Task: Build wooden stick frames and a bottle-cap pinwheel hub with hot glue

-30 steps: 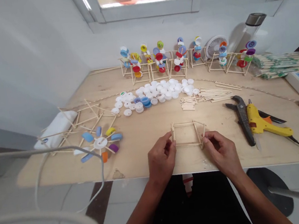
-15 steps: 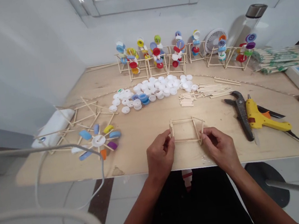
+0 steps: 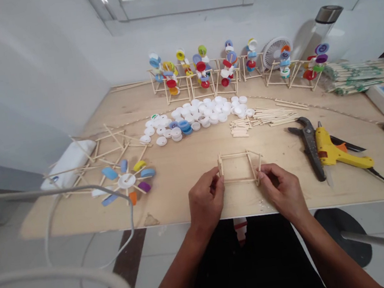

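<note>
A small open frame of thin wooden sticks [image 3: 239,180] stands on the wooden table close to its front edge. My left hand [image 3: 207,198] pinches the frame's left side between thumb and fingers. At the right side, my right hand [image 3: 284,190] is closed on the frame's lower corner. Beyond the frame lies a bundle of loose sticks [image 3: 270,117], with short cut pieces [image 3: 239,133] beside it. A yellow glue gun [image 3: 343,153] and dark-handled cutters [image 3: 310,149] rest to the right of my right hand.
White bottle caps [image 3: 205,111] are heaped mid-table. A wheel with coloured caps [image 3: 126,181] lies left near stick frames [image 3: 106,144]. Several finished cap wheels on stands [image 3: 203,73] line the back, with a small fan [image 3: 276,51] and a bottle [image 3: 325,25]. A pale cable [image 3: 130,214] crosses the left foreground.
Almost nothing differs. Both hands keep their hold on the stick frame, whose right side has shifted very slightly.
</note>
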The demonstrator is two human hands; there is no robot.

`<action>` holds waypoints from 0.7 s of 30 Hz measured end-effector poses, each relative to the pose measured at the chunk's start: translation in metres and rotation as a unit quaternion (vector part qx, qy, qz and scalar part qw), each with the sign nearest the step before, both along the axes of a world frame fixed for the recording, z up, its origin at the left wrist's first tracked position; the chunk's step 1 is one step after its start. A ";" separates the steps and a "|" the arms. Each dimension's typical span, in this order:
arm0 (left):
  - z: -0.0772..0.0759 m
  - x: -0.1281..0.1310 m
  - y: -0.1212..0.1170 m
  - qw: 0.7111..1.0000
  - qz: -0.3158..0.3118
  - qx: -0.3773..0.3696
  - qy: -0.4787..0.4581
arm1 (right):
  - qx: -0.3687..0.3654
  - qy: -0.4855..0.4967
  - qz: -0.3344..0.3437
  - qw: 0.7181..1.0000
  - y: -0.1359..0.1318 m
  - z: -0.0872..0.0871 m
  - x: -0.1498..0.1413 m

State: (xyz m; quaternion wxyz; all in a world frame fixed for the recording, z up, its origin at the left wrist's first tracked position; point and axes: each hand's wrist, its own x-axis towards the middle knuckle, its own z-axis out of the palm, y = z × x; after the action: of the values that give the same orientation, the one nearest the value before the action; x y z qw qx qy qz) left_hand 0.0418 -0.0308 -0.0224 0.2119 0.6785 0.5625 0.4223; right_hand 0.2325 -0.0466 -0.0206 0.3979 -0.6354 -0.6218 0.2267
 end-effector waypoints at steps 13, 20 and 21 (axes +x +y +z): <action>-0.001 0.000 0.001 1.000 0.003 0.005 0.004 | -0.005 -0.004 0.000 1.000 0.000 0.001 -0.001; -0.001 0.000 0.000 1.000 0.001 0.003 0.001 | -0.008 -0.011 -0.003 1.000 -0.001 0.001 -0.002; -0.001 0.000 0.000 1.000 0.001 0.002 0.002 | -0.008 -0.012 -0.003 1.000 -0.001 0.002 -0.002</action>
State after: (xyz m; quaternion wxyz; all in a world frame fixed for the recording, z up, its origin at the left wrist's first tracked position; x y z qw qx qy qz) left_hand 0.0419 -0.0304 -0.0237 0.2091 0.6791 0.5627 0.4225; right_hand 0.2307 -0.0475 -0.0191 0.3863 -0.6429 -0.6228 0.2228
